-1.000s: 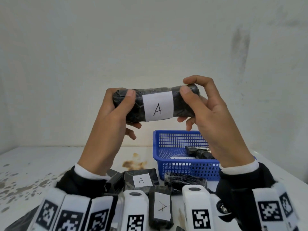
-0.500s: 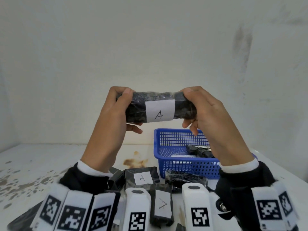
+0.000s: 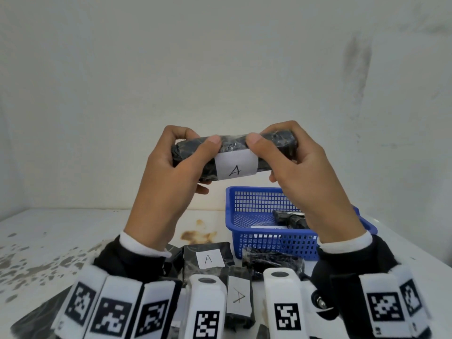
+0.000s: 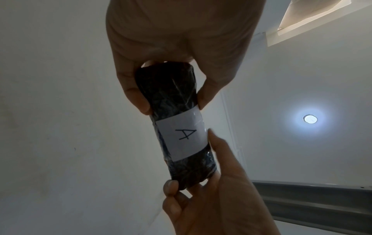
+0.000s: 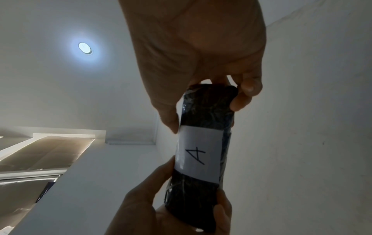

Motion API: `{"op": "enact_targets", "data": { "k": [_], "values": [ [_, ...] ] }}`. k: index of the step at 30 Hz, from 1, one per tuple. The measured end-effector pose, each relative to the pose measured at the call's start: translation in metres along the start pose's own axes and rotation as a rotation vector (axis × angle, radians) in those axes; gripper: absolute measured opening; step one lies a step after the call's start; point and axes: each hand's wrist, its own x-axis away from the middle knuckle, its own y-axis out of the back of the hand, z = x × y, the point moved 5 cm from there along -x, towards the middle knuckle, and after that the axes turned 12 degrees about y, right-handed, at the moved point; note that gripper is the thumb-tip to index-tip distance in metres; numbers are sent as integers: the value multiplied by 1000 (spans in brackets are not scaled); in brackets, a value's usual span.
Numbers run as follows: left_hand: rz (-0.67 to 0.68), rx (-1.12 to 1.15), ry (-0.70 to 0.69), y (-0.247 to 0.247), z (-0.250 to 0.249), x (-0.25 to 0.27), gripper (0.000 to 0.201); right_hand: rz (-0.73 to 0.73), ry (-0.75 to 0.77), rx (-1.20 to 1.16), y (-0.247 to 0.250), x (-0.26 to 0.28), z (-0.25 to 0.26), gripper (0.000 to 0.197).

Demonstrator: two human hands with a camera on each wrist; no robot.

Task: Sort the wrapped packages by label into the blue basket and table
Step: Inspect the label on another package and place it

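— Nearest first?
— Close by the wrists, on the table (image 3: 61, 236): a flat package marked A (image 3: 208, 259), a second A package (image 3: 238, 299) nearer still, and a crinkled black package (image 3: 271, 261) touching the basket's front wall, no label showing.

— And in the hands?
— The held package (image 3: 234, 155), clamped at both ends. Left hand (image 3: 171, 172) curled round the left end, right hand (image 3: 300, 172) round the right, both thumbs on top. Up in the air, level, above the table and just over the basket's near left corner.

— Different from a second ago?
— A little lower now, and rolled forward: label (image 3: 236, 167) down on the front face, bare black wrap on top. Thumbs drawn in toward the middle, almost at the label's edges.

— Meaning for the sort?
— Letter read, most likely: an A. Judging by the two A's lying on the table, probably bound for that pile rather than the basket. Not yet set down.

— The basket?
— Blue basket (image 3: 274, 245), behind the table pile: one dark wrapped package (image 3: 291, 217) inside at the right, half hidden by the right wrist, plus a pale slip on the floor, letter unreadable.

— Beyond?
— Only plain wall (image 3: 220, 57).
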Motion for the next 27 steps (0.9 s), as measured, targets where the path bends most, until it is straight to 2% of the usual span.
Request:
{"op": "enact_targets", "data": {
  "k": [4, 8, 12, 15, 20, 25, 27],
  "values": [
    [30, 2, 19, -1, 2, -1, 21, -7, 32, 7, 0, 1, 2, 22],
    [66, -52, 68, -3, 5, -1, 44, -11, 55, -8, 1, 1, 4, 25],
    [111, -130, 81, -6, 4, 2, 42, -7, 71, -33, 4, 0, 5, 28],
    [67, -79, 71, -1, 4, -1, 64, -14, 31, -51, 6, 1, 2, 41],
    [44, -102, 18, 6, 3, -2, 54, -17, -29, -84, 5, 1, 2, 43],
    [122, -15, 33, -1, 0, 1, 62, -42, -49, -123, 10, 0, 1, 66],
    [125, 45, 39, 0, -1, 1, 67, -37, -58, -144, 10, 0, 1, 64]
  ]
}}
